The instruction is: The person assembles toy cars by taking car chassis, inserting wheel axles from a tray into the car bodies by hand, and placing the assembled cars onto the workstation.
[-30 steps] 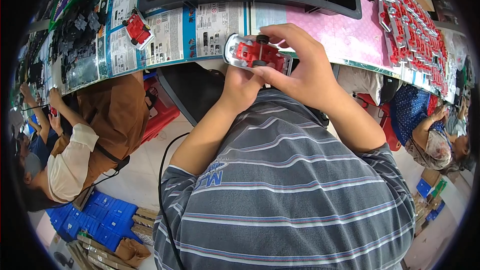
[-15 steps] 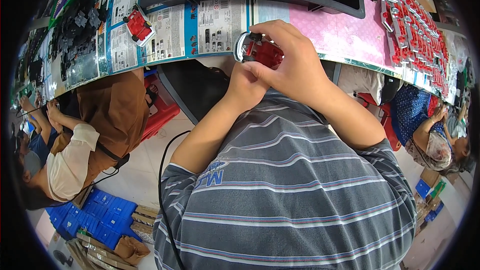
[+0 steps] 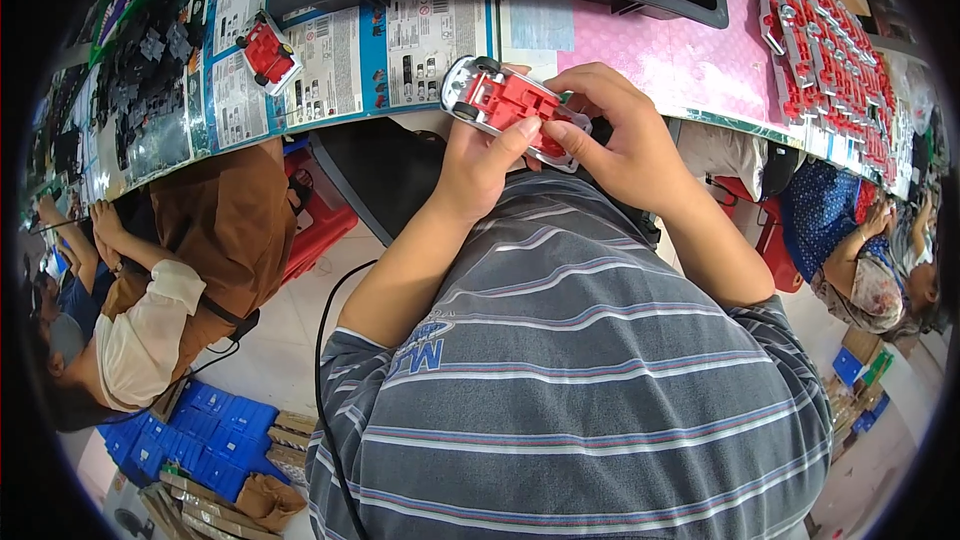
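shifted since the earlier frame: the right hand (image 3: 630,145), off the wheeled end and now at the other end of the toy car (image 3: 510,100), which shows more underside. we find the car wheels-up above the front edge of the bench (image 3: 680,65). the left hand (image 3: 472,162) is clamped on its side, thumb on the red base; the right is closed round its right end. we cannot tell whether wheels sit there. we advise pressing straight, backing the body with fingers, clear of the visible black wheels (image 3: 466,112).
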The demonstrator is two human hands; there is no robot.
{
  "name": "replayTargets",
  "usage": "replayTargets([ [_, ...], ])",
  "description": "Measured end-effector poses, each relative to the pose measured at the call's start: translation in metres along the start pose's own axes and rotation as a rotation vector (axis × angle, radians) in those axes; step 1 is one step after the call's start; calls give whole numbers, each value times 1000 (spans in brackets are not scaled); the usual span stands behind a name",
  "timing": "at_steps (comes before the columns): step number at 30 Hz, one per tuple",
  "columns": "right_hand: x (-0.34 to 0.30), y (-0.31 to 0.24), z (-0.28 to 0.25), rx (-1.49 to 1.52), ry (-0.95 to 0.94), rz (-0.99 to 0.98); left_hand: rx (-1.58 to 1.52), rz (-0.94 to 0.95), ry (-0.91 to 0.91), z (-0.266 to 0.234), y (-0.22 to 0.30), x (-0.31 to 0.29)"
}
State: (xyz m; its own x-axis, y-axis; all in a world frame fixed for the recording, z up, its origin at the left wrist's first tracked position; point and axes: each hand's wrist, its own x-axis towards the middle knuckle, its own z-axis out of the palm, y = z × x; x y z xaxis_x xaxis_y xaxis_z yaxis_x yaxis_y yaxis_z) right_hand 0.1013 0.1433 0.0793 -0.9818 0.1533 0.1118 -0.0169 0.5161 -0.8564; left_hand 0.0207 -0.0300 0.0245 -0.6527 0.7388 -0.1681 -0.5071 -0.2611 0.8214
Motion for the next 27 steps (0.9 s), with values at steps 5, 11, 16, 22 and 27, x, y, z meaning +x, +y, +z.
replayTargets([
  [5,-8,11,24,457,34,288,142,169,-20,-1,-4,4],
  [11,-12,12,22,593,7,394,79,94,22,5,4,5],
  [16,-20,20,13,718,-99,367,183,163,30,-3,-7,0],
  [22,-29,62,-101,385,238,326,135,108,150,-9,1,-3],
  [27,28,121,-211,-683,479,185,72,62,177,-2,3,18],
])
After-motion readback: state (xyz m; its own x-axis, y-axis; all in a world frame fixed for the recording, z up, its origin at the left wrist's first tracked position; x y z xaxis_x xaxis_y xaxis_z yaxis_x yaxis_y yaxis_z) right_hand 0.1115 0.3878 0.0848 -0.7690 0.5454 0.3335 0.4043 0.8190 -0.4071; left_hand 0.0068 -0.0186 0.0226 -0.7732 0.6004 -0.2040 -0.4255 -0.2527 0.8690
